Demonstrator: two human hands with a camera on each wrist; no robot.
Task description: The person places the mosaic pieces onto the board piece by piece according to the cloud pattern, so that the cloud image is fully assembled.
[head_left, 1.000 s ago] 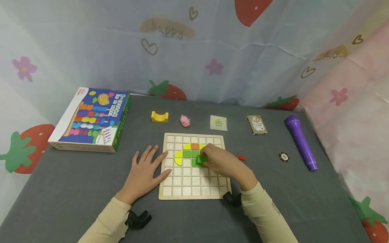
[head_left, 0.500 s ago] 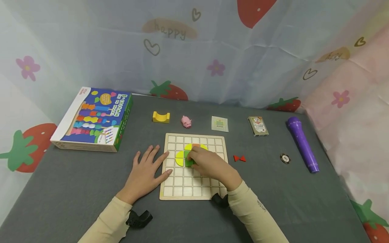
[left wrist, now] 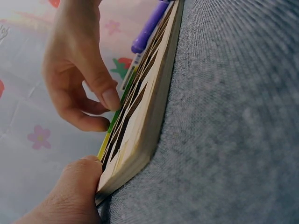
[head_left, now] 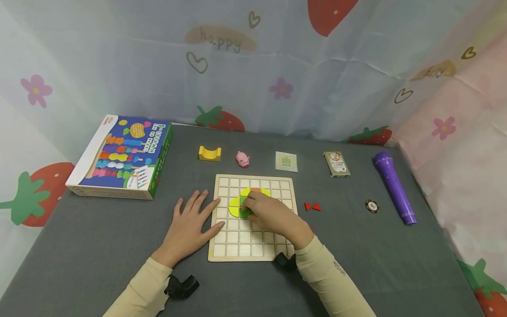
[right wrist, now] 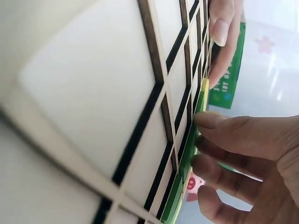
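Observation:
The wooden grid board (head_left: pixel 232 237) lies flat on the table. My left hand (head_left: pixel 185 231) rests spread at its left side, thumb and index fingertip on the board's edge. Over the middle of the board, my right hand (head_left: pixel 273 215) pinches a green square tile (right wrist: pixel 188 148), thumb and fingertips right at the grid. Another green piece (right wrist: pixel 173 200) lies beside it in the right wrist view. Around the green area sit a yellow rounded piece (head_left: pixel 234 207) and an orange tile (head_left: pixel 255 190). The right hand hides the cells under it.
Two red triangles (head_left: pixel 312 206) lie right of the board. Behind it are a yellow arch block (head_left: pixel 210 153), a pink pig (head_left: pixel 243 159), a pattern card (head_left: pixel 286 161) and a playing-card box (head_left: pixel 336 164). A poker chip (head_left: pixel 372 206), purple microphone (head_left: pixel 394 187) and bead-set box (head_left: pixel 123 156) stand farther out.
My right hand has moved left across the board with the green tile and come down at a cell near the yellow rounded piece. The red triangles are uncovered. My left hand stays put.

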